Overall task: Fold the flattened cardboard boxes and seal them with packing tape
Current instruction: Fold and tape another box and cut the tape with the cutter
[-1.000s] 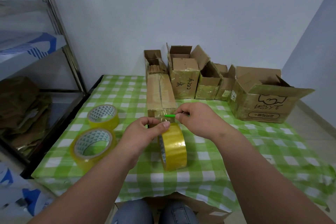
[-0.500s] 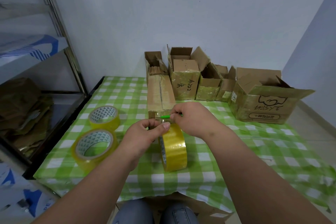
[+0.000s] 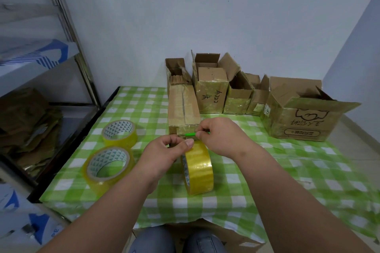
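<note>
Reading "A222" on far box (image 3: pixel 211 90); left hand (image 3: pixel 164 156) pinches upright tape roll (image 3: pixel 198 167), right hand (image 3: pixel 222 135) grips green cutter (image 3: pixel 191 134) just above.

Glossy yellow plastic tape roll (image 3: pixel 198 167), matt brown cardboard box (image 3: pixel 183 110) with shiny tape patches, smooth checked cloth (image 3: pixel 287 170), polished metal rack post (image 3: pixel 67 33).

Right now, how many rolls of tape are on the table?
3: one upright roll between the hands, two lying flat at left, the near roll and the far roll. None seems hidden.
</note>
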Available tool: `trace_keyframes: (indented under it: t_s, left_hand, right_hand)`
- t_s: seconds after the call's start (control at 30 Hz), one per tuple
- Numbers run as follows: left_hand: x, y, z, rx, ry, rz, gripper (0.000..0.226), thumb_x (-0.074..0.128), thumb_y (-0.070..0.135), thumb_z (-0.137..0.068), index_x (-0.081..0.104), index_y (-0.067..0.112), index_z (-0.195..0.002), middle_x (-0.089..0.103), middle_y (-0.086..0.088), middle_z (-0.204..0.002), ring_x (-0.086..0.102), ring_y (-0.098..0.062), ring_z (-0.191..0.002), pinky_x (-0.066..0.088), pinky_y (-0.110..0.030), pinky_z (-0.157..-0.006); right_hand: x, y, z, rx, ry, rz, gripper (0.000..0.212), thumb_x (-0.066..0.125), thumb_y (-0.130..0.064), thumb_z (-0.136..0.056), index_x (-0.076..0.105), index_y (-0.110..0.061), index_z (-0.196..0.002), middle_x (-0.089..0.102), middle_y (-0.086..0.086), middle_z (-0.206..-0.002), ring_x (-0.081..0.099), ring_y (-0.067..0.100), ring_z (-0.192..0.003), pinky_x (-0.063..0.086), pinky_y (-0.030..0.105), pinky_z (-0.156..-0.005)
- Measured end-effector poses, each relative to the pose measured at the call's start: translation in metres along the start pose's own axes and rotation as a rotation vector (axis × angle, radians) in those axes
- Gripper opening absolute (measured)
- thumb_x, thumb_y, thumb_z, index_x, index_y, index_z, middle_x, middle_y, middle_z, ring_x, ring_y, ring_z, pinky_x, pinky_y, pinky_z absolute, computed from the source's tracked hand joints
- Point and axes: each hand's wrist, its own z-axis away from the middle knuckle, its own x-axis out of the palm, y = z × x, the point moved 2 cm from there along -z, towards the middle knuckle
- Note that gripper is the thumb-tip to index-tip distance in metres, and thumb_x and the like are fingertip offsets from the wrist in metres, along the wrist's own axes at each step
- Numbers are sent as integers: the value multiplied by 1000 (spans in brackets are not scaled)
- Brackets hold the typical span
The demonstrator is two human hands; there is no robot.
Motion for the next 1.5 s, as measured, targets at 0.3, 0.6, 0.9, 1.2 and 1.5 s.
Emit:
trace_keyframes:
  t_s: [0.3, 0.6, 0.9, 1.2, 1.5]
  left_hand:
    - [-5, 2, 1, 15, -7, 41, 46, 75, 65, -46, 74, 31, -78, 72, 25, -91, 65, -9, -93, 48, -26, -76]
    - [-6, 1, 2, 0, -20, 45, 47, 77, 64, -47, 73, 29, -79, 72, 23, -91, 64, -12, -93, 49, -26, -75]
    - [-4, 2, 3, -11, -13, 37, 56, 77, 62, -49, 73, 22, -87, 74, 15, -93, 64, -12, -92, 48, -27, -74]
    - [-6, 1, 1, -13, -29, 36, 56, 77, 62, -49, 73, 22, -88, 75, 10, -93, 62, -9, -83, 50, -24, -70]
    - [-12, -1, -2, -40, -97, 72, 63, 81, 58, -49, 72, 17, -95, 75, -5, -97, 65, -19, -90, 49, -37, -86]
  right_hand:
    - [-12, 28, 5, 64, 35, -46, 14, 57, -29, -95, 71, -27, -92, 68, -7, -87, 59, 12, -74, 45, 26, -62]
    - [-2, 52, 19, 129, 112, -124, 15, 57, -30, -95, 66, -31, -83, 70, -6, -87, 65, 16, -82, 54, 33, -74]
    - [1, 23, 10, 0, 63, -148, 11, 61, -30, -93, 72, -27, -91, 71, -8, -92, 65, 15, -87, 54, 35, -80]
    - [-2, 11, -2, -14, 10, 14, 13, 60, -30, -92, 72, -27, -87, 70, -7, -88, 62, 15, -85, 54, 35, -77]
    - [-2, 44, 6, 129, 22, 41, 16, 56, -27, -92, 70, -24, -85, 67, -9, -81, 61, 16, -76, 50, 28, -64]
